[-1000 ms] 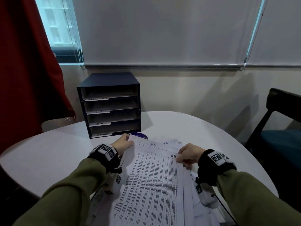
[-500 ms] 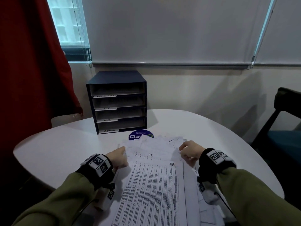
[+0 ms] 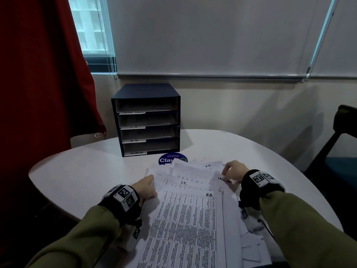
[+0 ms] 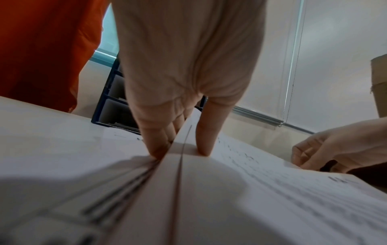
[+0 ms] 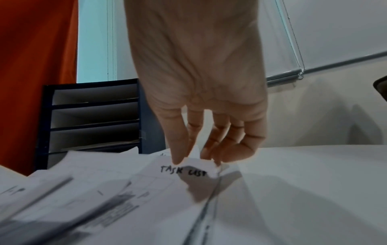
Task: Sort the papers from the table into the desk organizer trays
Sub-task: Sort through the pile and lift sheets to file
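The right hand [image 5: 201, 92] pinched the far corner of the sheet [image 5: 184, 169] marked "TASK LIST" between thumb and fingertips, the corner lifted a little off the pile [image 3: 185, 219]. The left hand [image 3: 146, 188] gripped the pile's left edge, thumb on top and fingers tucked under several sheets. The pile lay fanned on the worktop [image 3: 81, 176] in front of the person, with other sheets in it marked "I.T", "H.R" and what looked like "HA". To do this step well, the right grip would probably need to peel off that one sheet only, while the left hand pressed the rest down so nothing slid along with it; paper being thin and limp, a pull along the sheet seemed safer than a tug on the corner, which could crease or tear. The organizer [image 3: 147, 120] stood at the far side of the worktop, well apart from the pile, its four trays labelled from the top "TASK LIST", "I.T", "H.R" and "ADMIN", so this sheet likely belonged in the top one. A round blue sticker [image 3: 170, 159] lay between organizer and pile, partly covered by paper. A red curtain [image 3: 38, 84] hung at the left and a dark chair [image 3: 340, 147] stood at the right; neither blocked the reach.
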Action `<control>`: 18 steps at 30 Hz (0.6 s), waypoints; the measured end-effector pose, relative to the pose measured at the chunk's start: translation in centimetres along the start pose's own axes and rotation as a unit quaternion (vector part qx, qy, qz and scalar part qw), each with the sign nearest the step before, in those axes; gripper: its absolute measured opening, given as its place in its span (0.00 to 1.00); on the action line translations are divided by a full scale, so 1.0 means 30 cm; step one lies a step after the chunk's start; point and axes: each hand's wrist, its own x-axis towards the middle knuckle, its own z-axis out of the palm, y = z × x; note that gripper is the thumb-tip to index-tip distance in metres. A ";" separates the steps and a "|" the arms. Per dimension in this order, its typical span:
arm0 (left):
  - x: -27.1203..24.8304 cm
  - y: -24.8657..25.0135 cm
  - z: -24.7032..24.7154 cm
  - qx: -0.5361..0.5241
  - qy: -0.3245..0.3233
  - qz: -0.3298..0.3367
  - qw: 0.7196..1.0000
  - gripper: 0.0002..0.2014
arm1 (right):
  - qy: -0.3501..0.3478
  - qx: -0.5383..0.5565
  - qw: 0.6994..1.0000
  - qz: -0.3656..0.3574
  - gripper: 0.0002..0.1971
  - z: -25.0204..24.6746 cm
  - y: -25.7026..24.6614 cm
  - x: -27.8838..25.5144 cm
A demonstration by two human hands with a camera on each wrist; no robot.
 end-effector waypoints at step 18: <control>-0.002 -0.001 -0.047 -0.089 -0.001 0.033 0.995 0.18 | -0.107 0.232 0.967 -0.007 0.14 0.091 -0.075 -0.019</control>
